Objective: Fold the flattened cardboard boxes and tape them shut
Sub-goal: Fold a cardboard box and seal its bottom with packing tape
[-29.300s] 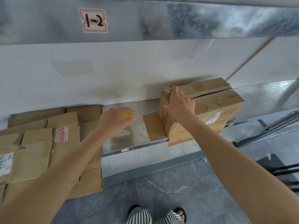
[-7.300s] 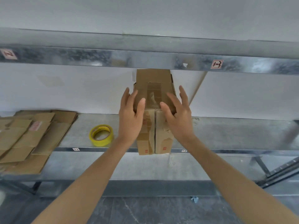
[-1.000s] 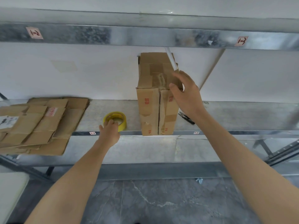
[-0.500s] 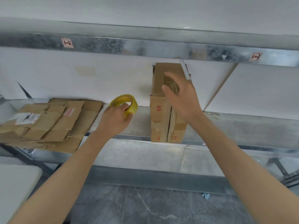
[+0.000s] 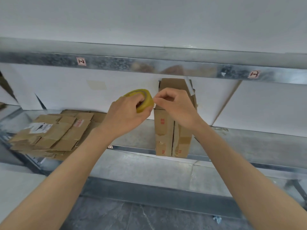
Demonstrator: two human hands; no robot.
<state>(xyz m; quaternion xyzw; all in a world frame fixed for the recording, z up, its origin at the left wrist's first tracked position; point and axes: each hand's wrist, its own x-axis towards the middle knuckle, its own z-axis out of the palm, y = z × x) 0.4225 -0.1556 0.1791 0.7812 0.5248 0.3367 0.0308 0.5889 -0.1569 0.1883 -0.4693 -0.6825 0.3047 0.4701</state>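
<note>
While the metal shelf (image 5: 240, 146) is spanning the whole width of the view in front of a white wall (image 5: 265, 105), its upper beam (image 5: 116, 62) is running overhead. At the left end of the shelf, a pile of flattened cardboard boxes (image 5: 56, 133) is lying flat, one on another, its near corner hanging over the front edge. Right of the middle, a folded box (image 5: 164, 130) is standing on end on the shelf, its two flaps meeting along a dark seam. Both bare forearms are reaching up from below. The left hand (image 5: 126, 117) is curling round a yellow tape roll (image 5: 146, 103), holding it in the air just left of the box's upper part, clear of the shelf. The right hand (image 5: 176, 108) is hovering in front of the box top, thumb and forefinger pressed together and pinching at the roll's right rim; whether a tape end is lying between them is too small to tell. Small red-framed labels reading 1-2 (image 5: 81, 61) and 1-3 (image 5: 254, 74) are sticking to the beam.
</note>
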